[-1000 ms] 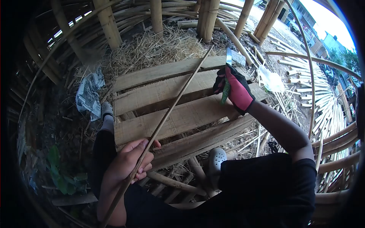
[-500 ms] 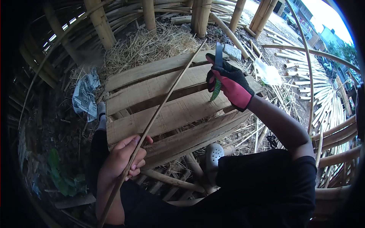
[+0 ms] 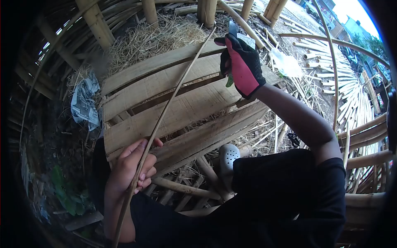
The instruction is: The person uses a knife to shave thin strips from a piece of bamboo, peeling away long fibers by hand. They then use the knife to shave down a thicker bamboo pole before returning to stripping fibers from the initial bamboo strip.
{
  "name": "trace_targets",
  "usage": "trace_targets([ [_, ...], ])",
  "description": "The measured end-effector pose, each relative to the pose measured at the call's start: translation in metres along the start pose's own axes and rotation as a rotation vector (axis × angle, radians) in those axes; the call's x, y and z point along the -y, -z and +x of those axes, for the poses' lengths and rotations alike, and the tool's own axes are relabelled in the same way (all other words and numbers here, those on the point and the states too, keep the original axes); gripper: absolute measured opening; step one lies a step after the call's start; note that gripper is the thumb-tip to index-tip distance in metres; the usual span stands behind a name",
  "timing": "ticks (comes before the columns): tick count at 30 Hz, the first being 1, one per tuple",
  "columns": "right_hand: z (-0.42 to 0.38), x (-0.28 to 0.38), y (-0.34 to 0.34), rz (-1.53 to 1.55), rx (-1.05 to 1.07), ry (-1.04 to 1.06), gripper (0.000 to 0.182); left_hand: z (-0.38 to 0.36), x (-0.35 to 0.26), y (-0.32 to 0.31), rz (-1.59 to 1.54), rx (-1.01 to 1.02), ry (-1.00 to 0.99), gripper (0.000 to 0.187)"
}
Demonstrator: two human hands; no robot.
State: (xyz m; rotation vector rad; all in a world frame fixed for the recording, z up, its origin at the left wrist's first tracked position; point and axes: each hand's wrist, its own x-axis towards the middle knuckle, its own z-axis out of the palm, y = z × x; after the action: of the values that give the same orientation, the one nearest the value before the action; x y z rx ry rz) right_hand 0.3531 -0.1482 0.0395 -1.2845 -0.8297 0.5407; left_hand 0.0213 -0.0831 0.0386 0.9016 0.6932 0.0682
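A long thin bamboo strip point(image 3: 169, 103) slants from the bottom left up across a slatted wooden pallet point(image 3: 165, 120). Bare and closed round its lower part is my left hand point(image 3: 134, 167), at the pallet's near left edge. Over the pallet's far right side, my right hand point(image 3: 242, 64), in a black and pink glove, grips a knife. The knife's dark blade point(image 3: 233, 29) points up, close to the strip's far tip but apart from it, and its green handle end point(image 3: 229, 81) shows below the fingers.
Straw point(image 3: 161, 37) lies behind the pallet, with bamboo posts point(image 3: 206, 12) beyond. Crumpled newspaper point(image 3: 85, 101) is at the left. A white plastic bag point(image 3: 286, 63) and many cut bamboo poles point(image 3: 331, 66) lie at the right. A grey clog point(image 3: 228, 159) shows near the pallet.
The whole view has shifted, with the scene sitting a little further up and left. My gloved hand has turned so that more of its pink back shows. Both hands keep their holds.
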Motion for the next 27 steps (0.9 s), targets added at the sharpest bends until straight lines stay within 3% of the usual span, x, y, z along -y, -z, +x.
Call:
trace_targets([
  [5, 0.002, -0.022, 0.013, 0.096, 0.004, 0.032, 0.037, 0.0, 0.001, 0.002, 0.006, 0.018, 0.008, 0.039],
  [16, 0.009, -0.031, 0.031, -0.052, -0.179, 0.175, 0.042, 0.004, 0.0, -0.012, -0.021, -0.014, -0.022, 0.035],
  [25, -0.007, -0.041, 0.027, -0.062, 0.116, 0.216, 0.027, 0.006, 0.002, -0.017, -0.016, -0.01, -0.016, 0.035],
  [27, -0.009, -0.038, 0.021, 0.047, 0.089, 0.161, 0.026, 0.007, 0.003, -0.016, -0.017, 0.007, -0.021, 0.035],
])
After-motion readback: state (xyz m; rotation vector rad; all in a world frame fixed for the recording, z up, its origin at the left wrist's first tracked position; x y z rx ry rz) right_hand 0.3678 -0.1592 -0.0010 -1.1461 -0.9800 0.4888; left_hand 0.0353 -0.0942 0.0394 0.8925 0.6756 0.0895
